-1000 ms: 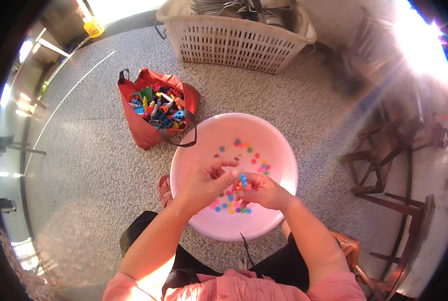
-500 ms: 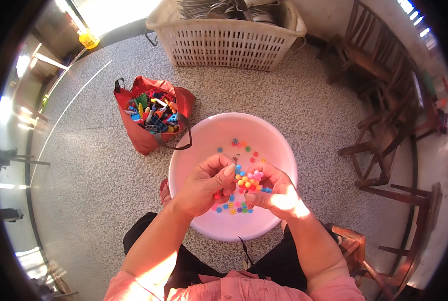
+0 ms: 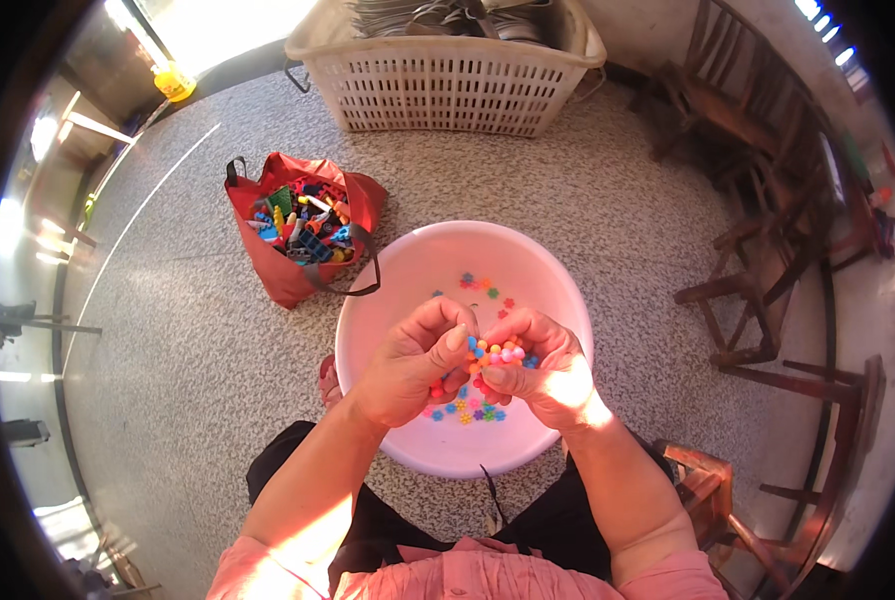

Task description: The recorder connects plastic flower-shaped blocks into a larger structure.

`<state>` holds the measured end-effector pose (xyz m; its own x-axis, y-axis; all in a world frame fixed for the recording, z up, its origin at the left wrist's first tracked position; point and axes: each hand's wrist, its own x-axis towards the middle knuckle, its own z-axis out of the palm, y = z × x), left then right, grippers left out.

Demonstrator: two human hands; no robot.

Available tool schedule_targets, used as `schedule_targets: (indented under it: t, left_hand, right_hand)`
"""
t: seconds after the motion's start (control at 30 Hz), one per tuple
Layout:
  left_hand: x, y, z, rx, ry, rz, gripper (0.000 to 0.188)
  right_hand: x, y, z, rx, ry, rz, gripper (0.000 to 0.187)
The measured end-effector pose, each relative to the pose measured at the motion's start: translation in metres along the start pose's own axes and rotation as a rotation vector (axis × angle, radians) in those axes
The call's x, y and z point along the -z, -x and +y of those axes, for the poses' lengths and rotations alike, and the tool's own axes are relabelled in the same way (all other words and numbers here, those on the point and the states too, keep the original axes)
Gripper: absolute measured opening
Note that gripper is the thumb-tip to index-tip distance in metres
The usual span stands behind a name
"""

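Note:
Above a pink basin (image 3: 397, 285), my two hands meet over a small cluster of joined flower-shaped plastic pieces (image 3: 507, 354), coloured orange, pink and blue. My right hand (image 3: 555, 375) is closed around the cluster, thumb on the near side. Between thumb and forefinger my left hand (image 3: 407, 365) pinches a blue flower-shaped piece (image 3: 474, 347) at the cluster's left edge; whether the two are joined I cannot tell. Something red (image 3: 437, 388) shows under its curled lower fingers. Loose flower-shaped pieces (image 3: 465, 408) in several colours lie on the basin's bottom, partly hidden by my hands.
Left of the basin stands a red bag (image 3: 267, 265) full of mixed toy parts, its dark handle near the rim. A white slatted crate (image 3: 427, 90) with metal ware sits at the far side. Wooden chairs (image 3: 737, 290) line the right, and one wooden seat (image 3: 702, 480) is close by my right leg.
My right hand has turned and come closer to the left, its thumb now over the cluster's near side. The cluster has tilted. My left hand has barely moved.

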<state>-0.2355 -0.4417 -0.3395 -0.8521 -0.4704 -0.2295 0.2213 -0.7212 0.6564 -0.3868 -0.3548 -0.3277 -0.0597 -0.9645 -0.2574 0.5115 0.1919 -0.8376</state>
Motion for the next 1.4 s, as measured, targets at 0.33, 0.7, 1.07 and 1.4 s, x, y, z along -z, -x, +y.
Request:
schedule_targets:
  t: [0.33, 0.7, 1.07, 1.4]
  left_hand:
    - [-0.006, 0.0, -0.007, -0.204, -0.132, 0.126, 0.021]
    - [0.001, 0.0, -0.006, -0.2, 0.066, -0.002, 0.021]
    - [-0.006, 0.004, 0.003, 0.003, 0.173, 0.066, 0.022]
    - [-0.006, 0.006, 0.004, -0.031, -0.186, 0.194, 0.018]
  right_hand:
    - [-0.009, -0.005, 0.008, 0.124, -0.015, 0.0, 0.018]
    - [-0.013, -0.005, 0.008, 0.008, -0.292, -0.054, 0.02]
    - [0.003, -0.008, 0.012, 0.061, -0.5, -0.156, 0.021]
    - [-0.004, -0.004, 0.006, 0.164, 0.089, 0.025, 0.021]
